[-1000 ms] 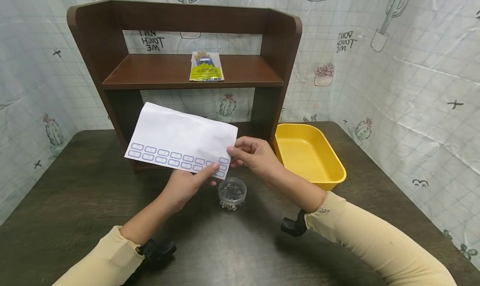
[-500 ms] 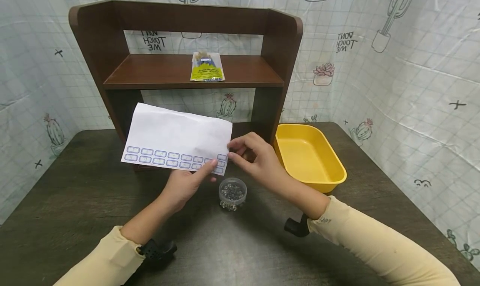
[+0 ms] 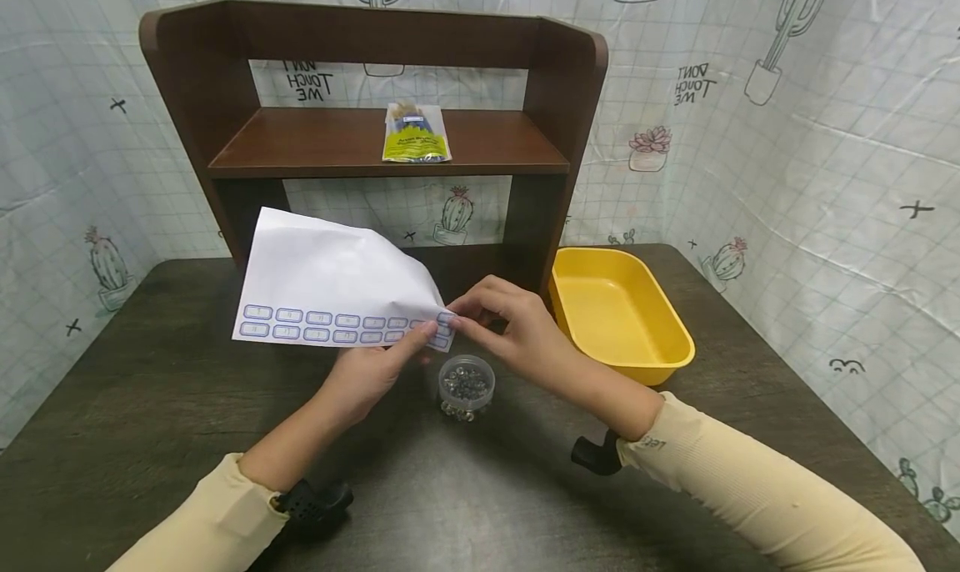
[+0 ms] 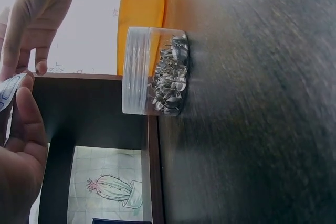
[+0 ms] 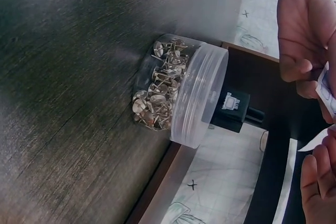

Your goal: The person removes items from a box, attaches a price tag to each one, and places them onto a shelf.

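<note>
A white sheet of label stickers (image 3: pixel 322 259) is held up over the table, two rows of blue-framed labels along its lower edge. My left hand (image 3: pixel 375 368) grips the lower edge near the right end, thumb on the printed side. The right hand (image 3: pixel 506 318) pinches the right edge at the end labels with thumb and forefinger; the sheet bows there. In the left wrist view, the fingertips of the right hand (image 4: pixel 39 24) and left hand (image 4: pixel 21 140) meet at the labels. Below them stands a lidded clear jar (image 3: pixel 466 384) of metal thumbtacks (image 5: pixel 160 87).
A brown shelf unit (image 3: pixel 386 172) stands at the back, with a packet of brushes (image 3: pixel 417 134) on its shelf. To the right sits a yellow tray (image 3: pixel 611 313). Patterned white cloth (image 3: pixel 817 222) surrounds the dark table (image 3: pixel 150 405).
The sheet has shifted left and down and its right part has curved. My right hand moved off the edge slightly, then back onto the end labels. The left hand keeps its grip.
</note>
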Motion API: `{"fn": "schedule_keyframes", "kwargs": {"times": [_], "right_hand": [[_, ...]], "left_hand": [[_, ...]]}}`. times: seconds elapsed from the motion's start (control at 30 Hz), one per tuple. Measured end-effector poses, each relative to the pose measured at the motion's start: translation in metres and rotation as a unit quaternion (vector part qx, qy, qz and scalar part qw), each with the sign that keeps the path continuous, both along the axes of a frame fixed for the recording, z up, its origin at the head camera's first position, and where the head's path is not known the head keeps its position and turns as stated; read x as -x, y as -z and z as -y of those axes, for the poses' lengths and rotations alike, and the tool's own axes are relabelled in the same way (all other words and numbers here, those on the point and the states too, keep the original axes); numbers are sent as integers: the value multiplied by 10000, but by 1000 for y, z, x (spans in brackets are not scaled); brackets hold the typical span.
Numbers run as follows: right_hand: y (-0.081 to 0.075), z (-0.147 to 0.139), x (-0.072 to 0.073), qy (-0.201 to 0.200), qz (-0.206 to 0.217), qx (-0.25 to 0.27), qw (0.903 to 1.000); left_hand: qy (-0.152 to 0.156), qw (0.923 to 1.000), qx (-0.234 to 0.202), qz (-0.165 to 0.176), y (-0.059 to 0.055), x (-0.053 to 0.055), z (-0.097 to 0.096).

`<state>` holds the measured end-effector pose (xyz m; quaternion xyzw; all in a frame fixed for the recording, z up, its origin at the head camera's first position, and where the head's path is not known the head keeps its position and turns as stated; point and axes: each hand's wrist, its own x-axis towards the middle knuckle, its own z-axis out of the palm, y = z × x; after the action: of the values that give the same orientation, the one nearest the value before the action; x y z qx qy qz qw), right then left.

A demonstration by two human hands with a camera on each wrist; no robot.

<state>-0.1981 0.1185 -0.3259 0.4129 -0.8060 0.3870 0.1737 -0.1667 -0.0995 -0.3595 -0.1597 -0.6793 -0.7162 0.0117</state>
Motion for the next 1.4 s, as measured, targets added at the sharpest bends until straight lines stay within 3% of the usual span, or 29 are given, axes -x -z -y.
{"fn": "schedule_keyframes", "kwargs": {"times": [0.37,0.63,0.73,0.93,1.13,1.3,1.4], "right_hand": [[-2,0,-2,251,-275,-39,9993],[-2,-1,-3,102,-469,-395,9981],[-3,-1,-3,-26,-488,-416,9979],[-5,-1,-4,-368,-519,-410,9971],[-6,-5,-1,-207,-350,-211,9990],[-6,-10,1,-72,-187,-159,9997],[-4,-11,2,-49,-39,-166,9998]], "left_hand": [[-22,9996,-41,-268,2,-4,-2],[-153,9953,484,-828,0,-6,-2],[-270,9936,590,-920,0,-6,-1],[-638,9922,774,-744,2,-4,3],[-883,9885,856,-877,2,-3,13],[-756,9890,895,-903,1,-1,25],[-443,9910,1041,-717,0,-1,36]]}}
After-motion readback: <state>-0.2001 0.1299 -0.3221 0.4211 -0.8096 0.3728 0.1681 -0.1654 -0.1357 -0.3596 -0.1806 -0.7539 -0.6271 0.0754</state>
